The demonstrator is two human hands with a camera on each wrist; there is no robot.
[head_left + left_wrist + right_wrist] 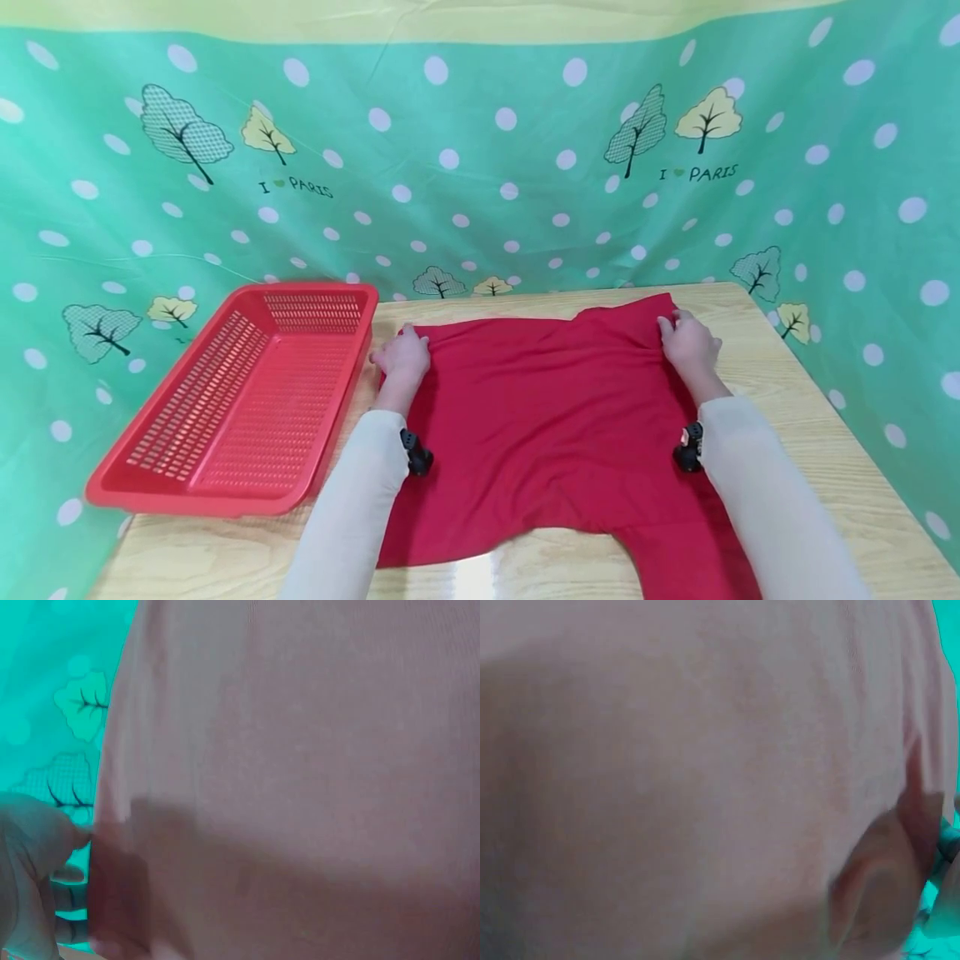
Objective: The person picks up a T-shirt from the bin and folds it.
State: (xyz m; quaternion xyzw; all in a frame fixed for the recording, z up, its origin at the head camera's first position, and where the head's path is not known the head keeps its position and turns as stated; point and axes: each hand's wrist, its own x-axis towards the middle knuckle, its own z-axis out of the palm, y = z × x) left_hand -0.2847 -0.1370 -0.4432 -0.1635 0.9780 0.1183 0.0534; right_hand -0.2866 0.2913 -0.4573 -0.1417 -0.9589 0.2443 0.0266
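A red garment (540,417) of soft, creased cloth is spread across the table, its far edge stretched between both hands. At its far left corner my left hand (402,357) pinches the cloth; the left wrist view shows the thumb and fingers of that hand (34,870) at the edge of the cloth (285,735). My right hand (688,343) pinches the far right corner, where the cloth rises in a small peak. In the right wrist view the thumb (881,885) presses on the cloth (667,750) near its edge. A narrower part of the garment extends toward me at lower right.
A red plastic basket (330,454) with slotted sides stands left of the garment, close to my left forearm. The wooden table (817,417) shows to the right and in front. A green dotted curtain (480,183) hangs behind and along both sides.
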